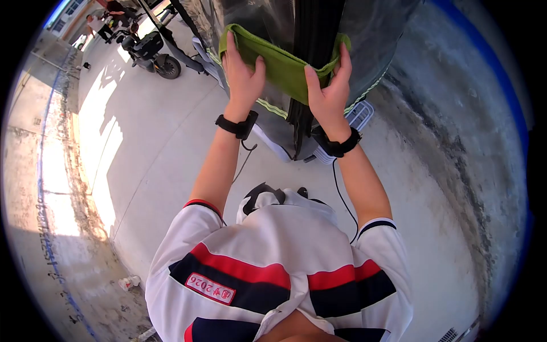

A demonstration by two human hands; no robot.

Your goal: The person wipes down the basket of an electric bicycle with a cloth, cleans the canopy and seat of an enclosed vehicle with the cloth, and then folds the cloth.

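A green folded cloth (276,65) stretches between my two hands, in front of a clear plastic cover (373,34) with a black vertical strip (302,122). My left hand (242,77) grips the cloth's left end, fingers behind its edge and thumb in front. At the right end, my right hand (330,91) holds it the same way. The cloth lies across the black strip; whether it presses on the cover I cannot tell. Black bands with small boxes circle both wrists.
A dark scooter (151,51) stands at the upper left, with people (105,23) beyond it. A concrete wall (478,131) runs along the right. Below the cover, a white metal rack (359,115) shows, and a thin black cable (341,191) hangs near my right arm.
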